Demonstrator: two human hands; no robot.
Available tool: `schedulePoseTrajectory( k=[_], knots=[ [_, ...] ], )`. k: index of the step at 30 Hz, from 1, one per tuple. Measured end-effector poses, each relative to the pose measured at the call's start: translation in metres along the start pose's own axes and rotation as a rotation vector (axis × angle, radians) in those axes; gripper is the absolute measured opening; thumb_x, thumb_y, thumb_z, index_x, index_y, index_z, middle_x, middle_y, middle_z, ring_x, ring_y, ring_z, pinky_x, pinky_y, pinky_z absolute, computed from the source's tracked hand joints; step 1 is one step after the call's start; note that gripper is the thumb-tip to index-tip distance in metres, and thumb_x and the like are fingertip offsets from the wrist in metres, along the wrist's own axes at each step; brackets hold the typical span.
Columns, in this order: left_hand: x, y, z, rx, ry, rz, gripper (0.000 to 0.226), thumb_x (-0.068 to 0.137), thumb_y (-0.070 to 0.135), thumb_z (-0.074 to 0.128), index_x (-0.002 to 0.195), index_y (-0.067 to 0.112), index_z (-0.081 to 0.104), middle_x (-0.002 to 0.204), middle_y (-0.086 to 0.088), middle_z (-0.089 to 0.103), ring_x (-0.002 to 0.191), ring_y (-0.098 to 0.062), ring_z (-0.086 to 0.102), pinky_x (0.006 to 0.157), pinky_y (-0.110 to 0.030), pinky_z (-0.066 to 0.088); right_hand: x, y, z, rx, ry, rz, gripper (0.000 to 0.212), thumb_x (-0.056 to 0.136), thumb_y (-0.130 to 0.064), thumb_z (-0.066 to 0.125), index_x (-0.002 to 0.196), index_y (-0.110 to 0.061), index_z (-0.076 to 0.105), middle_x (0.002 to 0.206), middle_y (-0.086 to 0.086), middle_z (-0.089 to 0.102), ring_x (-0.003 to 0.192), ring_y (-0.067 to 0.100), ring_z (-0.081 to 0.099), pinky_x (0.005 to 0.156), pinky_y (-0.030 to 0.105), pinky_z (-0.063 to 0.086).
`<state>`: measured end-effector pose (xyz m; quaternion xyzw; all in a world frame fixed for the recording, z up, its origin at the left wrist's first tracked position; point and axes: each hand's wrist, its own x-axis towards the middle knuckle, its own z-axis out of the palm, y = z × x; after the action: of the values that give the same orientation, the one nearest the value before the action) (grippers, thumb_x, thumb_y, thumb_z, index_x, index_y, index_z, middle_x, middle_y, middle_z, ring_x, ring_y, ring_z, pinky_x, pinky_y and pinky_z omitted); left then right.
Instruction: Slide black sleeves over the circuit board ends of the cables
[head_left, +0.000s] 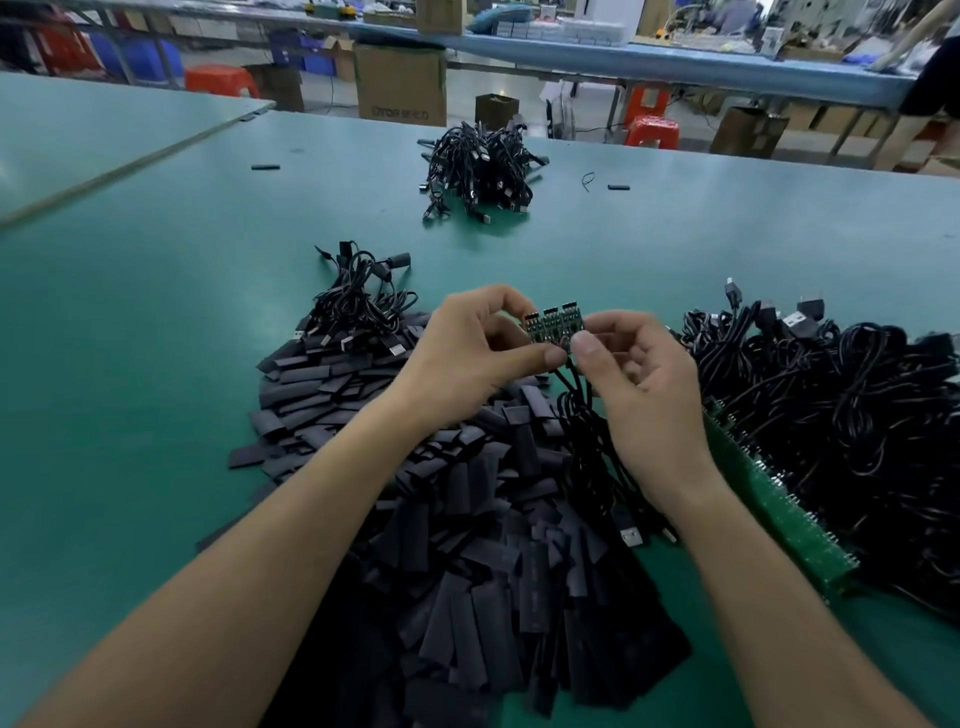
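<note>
A small strip of green circuit boards (554, 325) is held above the table, its black cables (587, 431) hanging down to USB plugs (629, 535). My left hand (478, 353) pinches the strip's left side with thumb and fingers. My right hand (634, 374) pinches its right lower edge, thumb in front. Under both forearms lies a large heap of flat black sleeves (467, 545). No sleeve is on the boards that I hold.
A big tangle of black cables (841, 431) with a long green board panel (779, 514) lies at the right. A small cable bundle (358, 306) sits behind the sleeves, another cable pile (480, 169) farther back. Boxes and red stools stand beyond the green table (156, 338).
</note>
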<state>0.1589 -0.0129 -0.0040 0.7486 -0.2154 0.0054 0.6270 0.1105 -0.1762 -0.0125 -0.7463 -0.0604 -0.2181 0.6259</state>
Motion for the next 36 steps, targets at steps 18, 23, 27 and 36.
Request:
schedulePoseTrajectory(
  k=[18, 23, 27, 36],
  knots=[
    [0.004, -0.009, -0.01, -0.49, -0.091, -0.223, 0.016, 0.069, 0.02, 0.076, 0.071, 0.014, 0.062, 0.06, 0.007, 0.059, 0.054, -0.005, 0.054, 0.056, -0.017, 0.049, 0.028, 0.002, 0.021, 0.749, -0.339, 0.514, 0.017, 0.082, -0.017, 0.067, 0.091, -0.004, 0.062, 0.072, 0.006, 0.072, 0.055, 0.012, 0.068, 0.05, 0.021, 0.054],
    [0.002, -0.014, -0.009, -0.494, -0.111, -0.224, 0.013, 0.071, 0.015, 0.075, 0.07, 0.013, 0.062, 0.062, 0.004, 0.059, 0.055, -0.006, 0.056, 0.058, -0.017, 0.052, 0.025, 0.012, 0.018, 0.769, -0.365, 0.546, 0.019, 0.082, -0.018, 0.069, 0.093, -0.003, 0.064, 0.076, 0.008, 0.074, 0.06, 0.014, 0.071, 0.053, 0.024, 0.057],
    [0.0, -0.015, -0.01, -0.484, -0.151, -0.226, 0.008, 0.073, 0.016, 0.074, 0.067, 0.018, 0.068, 0.067, 0.003, 0.062, 0.062, -0.009, 0.058, 0.063, -0.018, 0.053, 0.026, 0.019, 0.013, 0.749, -0.438, 0.564, 0.016, 0.083, -0.022, 0.071, 0.09, -0.008, 0.073, 0.083, 0.009, 0.074, 0.068, 0.018, 0.072, 0.068, 0.032, 0.063],
    [-0.001, 0.004, -0.015, -0.641, -0.201, -0.232, 0.008, 0.083, 0.018, 0.065, 0.082, 0.01, 0.066, 0.077, -0.003, 0.065, 0.07, -0.013, 0.063, 0.075, -0.032, 0.06, 0.031, 0.001, 0.006, 0.791, -0.429, 0.546, 0.014, 0.085, -0.026, 0.064, 0.078, -0.015, 0.069, 0.068, -0.004, 0.063, 0.054, 0.005, 0.059, 0.054, 0.021, 0.055]
  ],
)
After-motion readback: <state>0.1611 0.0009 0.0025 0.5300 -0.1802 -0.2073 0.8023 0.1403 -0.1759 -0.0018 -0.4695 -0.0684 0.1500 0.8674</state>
